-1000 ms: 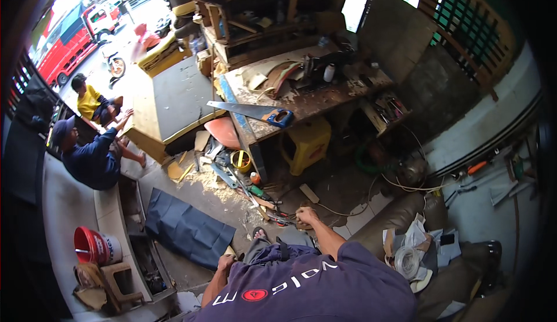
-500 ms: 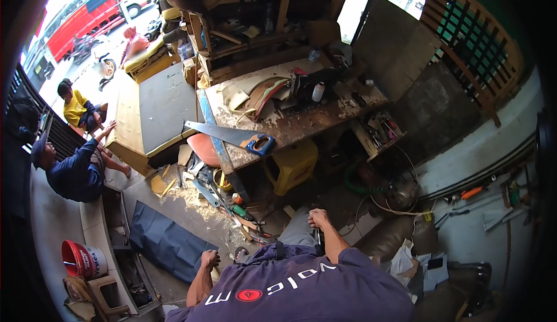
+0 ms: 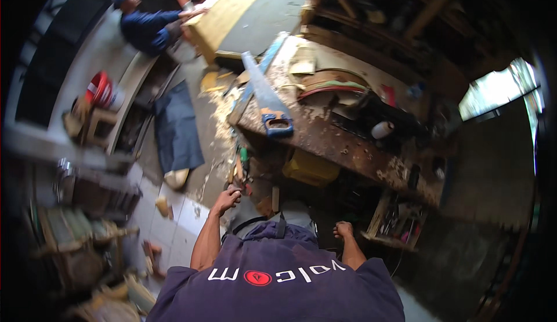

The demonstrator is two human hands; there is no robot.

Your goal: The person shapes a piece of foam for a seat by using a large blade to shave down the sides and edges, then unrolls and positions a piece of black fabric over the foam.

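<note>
My left hand [image 3: 228,198] hangs in front of my body with its fingers curled in, above tools on the floor; I see nothing in it. Lower right of the workbench, my right hand [image 3: 343,229] is closed in a loose fist, also with nothing visible in it. Neither hand touches the bench [image 3: 348,148]. A handsaw [image 3: 264,92] with a blue handle lies across the bench's near left corner. Behind it are a curved wooden piece [image 3: 333,81] with a red and green edge and a dark sewing machine [image 3: 365,113] beside a white spool [image 3: 382,130].
A dark sheet [image 3: 176,127] lies on the floor at left, near wood shavings [image 3: 223,110]. A yellow stool [image 3: 310,168] stands under the bench. A person in blue [image 3: 145,29] sits at the far left, by a red bucket [image 3: 101,90]. Wood scraps [image 3: 110,304] fill the lower left.
My view has swung to the right and closer to the bench. My right hand has lowered from the front of my leg toward my side; the left stays curled. The saw lies on the bench as before.
</note>
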